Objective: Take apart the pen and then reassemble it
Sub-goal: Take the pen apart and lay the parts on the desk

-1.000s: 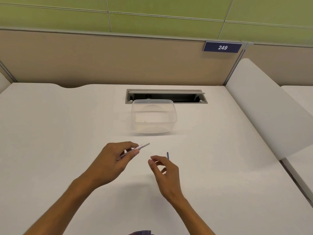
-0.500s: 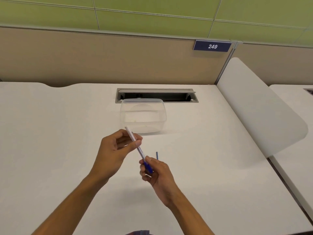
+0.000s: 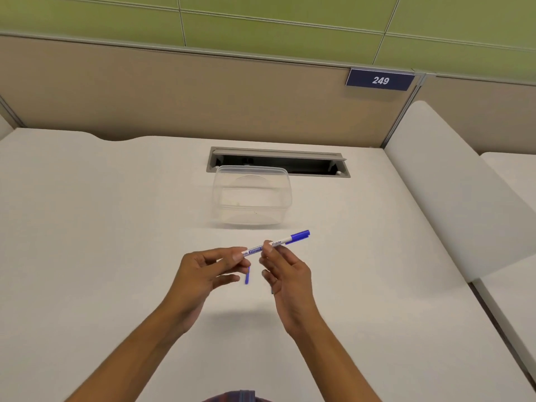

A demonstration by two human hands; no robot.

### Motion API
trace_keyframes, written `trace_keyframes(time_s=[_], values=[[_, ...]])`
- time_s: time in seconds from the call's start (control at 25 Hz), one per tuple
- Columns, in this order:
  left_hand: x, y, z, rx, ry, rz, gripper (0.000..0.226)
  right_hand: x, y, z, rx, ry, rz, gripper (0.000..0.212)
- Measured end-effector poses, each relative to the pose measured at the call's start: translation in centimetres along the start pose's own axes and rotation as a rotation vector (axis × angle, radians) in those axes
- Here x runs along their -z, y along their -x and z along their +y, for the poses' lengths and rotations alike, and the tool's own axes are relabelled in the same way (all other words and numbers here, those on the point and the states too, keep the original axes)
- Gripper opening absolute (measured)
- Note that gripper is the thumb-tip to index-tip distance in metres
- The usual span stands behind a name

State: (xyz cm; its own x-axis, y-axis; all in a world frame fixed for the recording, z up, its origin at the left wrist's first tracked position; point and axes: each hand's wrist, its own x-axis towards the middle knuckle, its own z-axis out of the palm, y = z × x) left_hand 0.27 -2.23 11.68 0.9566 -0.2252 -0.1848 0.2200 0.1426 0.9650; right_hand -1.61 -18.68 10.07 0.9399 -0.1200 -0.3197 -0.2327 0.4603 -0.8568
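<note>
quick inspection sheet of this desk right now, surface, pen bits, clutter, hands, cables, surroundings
surface: white desk, bare apart from what is listed below
job's things: pen held level above the desk, white printed barrel, blue end pointing right; small blue piece lying on the desk below the hands
clutter: clear plastic container behind the hands, contents not discernible
grippers: left hand pinches the pen's left end; right hand pinches the barrel near mid-length
cables: nothing seen; cable slot in the desk stands open, dark inside
surroundings: tan partition, number plate 249, white side divider
</note>
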Motion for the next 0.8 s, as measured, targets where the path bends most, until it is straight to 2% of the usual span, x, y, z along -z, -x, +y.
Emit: trace_keyframes(time_s=[0.08, 0.16, 0.24, 0.32, 0.4, 0.48, 0.6, 0.72, 0.8], values=[[0.3, -0.3, -1.4, 0.008, -0.021, 0.035, 0.031, -0.4, -0.3, 0.7, 0.089, 0.170, 0.010, 0.010], [1.7, -0.7, -3.4, 0.003, -0.175, 0.108, 0.037, -0.5, -1.0, 1.4, 0.239, 0.361, 0.064, 0.007], [4.6, -1.0, -6.3, 0.002, -0.598, 0.205, 0.048, -0.5, -1.8, 1.9, 0.359, 0.531, 0.090, 0.004], [7.9, -0.6, -9.4, -0.009, -1.090, 0.203, 0.064, -0.4, -2.5, 2.5, 0.424, 0.715, 0.064, 0.005], [10.3, 0.0, -11.8, -0.041, -1.326, 0.137, 0.079, -0.6, -3.1, 3.1, 0.493, 0.906, 0.028, 0.011], [11.4, 0.4, -13.2, -0.093, -1.433, 0.133, 0.081, -1.2, -3.5, 3.7, 0.591, 1.023, 0.005, 0.014], [11.3, 0.3, -13.5, -0.106, -1.471, 0.163, 0.075, -2.0, -3.6, 5.1, 0.678, 1.134, -0.063, 0.014], [11.2, 0.4, -13.4, -0.115, -1.465, 0.175, 0.073, -1.8, -3.7, 7.3, 0.600, 1.283, -0.194, 0.021], [11.2, 0.5, -13.4, -0.119, -1.467, 0.188, 0.073, -1.6, -3.7, 8.1, 0.586, 1.286, -0.193, 0.023]])
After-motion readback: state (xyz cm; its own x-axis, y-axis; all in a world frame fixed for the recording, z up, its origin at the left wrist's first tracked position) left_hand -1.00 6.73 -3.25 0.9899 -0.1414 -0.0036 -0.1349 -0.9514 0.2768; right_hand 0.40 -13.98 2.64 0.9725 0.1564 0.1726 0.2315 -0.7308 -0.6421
